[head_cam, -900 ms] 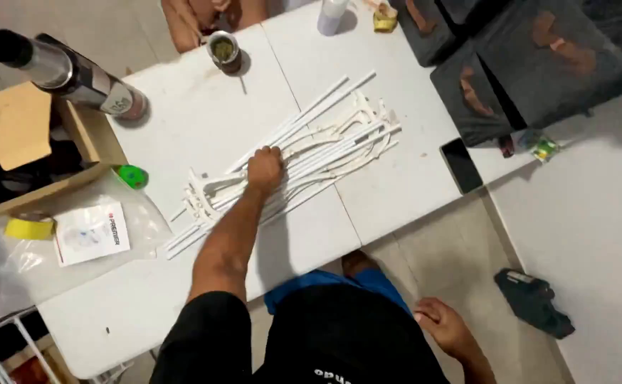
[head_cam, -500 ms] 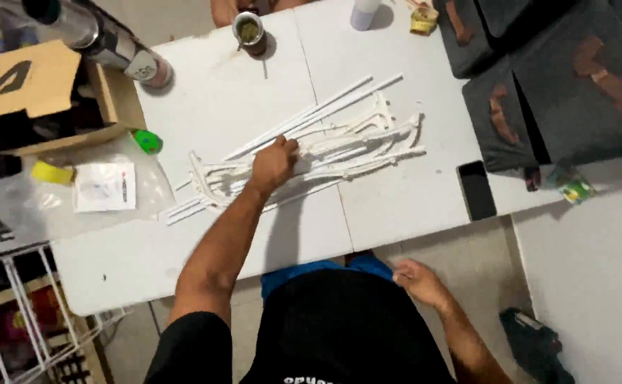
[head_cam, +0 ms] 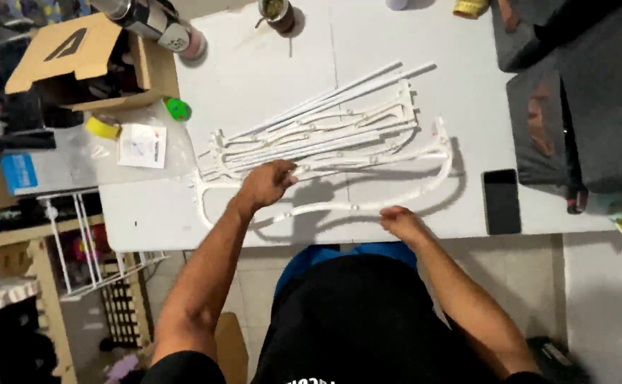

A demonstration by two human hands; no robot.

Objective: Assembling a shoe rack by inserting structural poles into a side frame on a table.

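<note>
On the white folding table (head_cam: 268,78), seen from the head camera looking straight down, lies a loose bundle of white plastic rods and curved frame pieces (head_cam: 325,131), fanned out across the middle of the tabletop. One long curved white frame piece (head_cam: 368,206) sits nearest the person, arching from the left side of the bundle round to its right end, close to the table's front edge.

The left hand (head_cam: 265,185) rests on the near left part of the bundle, fingers curled down over a thin white rod; the fingers are bent rather than spread, though whether they truly pinch the rod cannot be told from above. The right hand (head_cam: 400,220) lies at the front edge of the table with its fingers touching the curved white frame piece from below, partly closed around it; how firm the hold is cannot be told.

Just right of the bundle a black phone (head_cam: 502,200) lies flat near the table's edge, and a dark bag (head_cam: 574,107) covers the far right corner. At the left end stand an open cardboard box (head_cam: 83,60), a clear plastic bag with a paper sheet (head_cam: 140,146), a yellow tape roll (head_cam: 102,128) and a small green cap (head_cam: 178,109). A metal flask (head_cam: 154,21) and a small cup (head_cam: 277,13) sit at the far edge.
</note>
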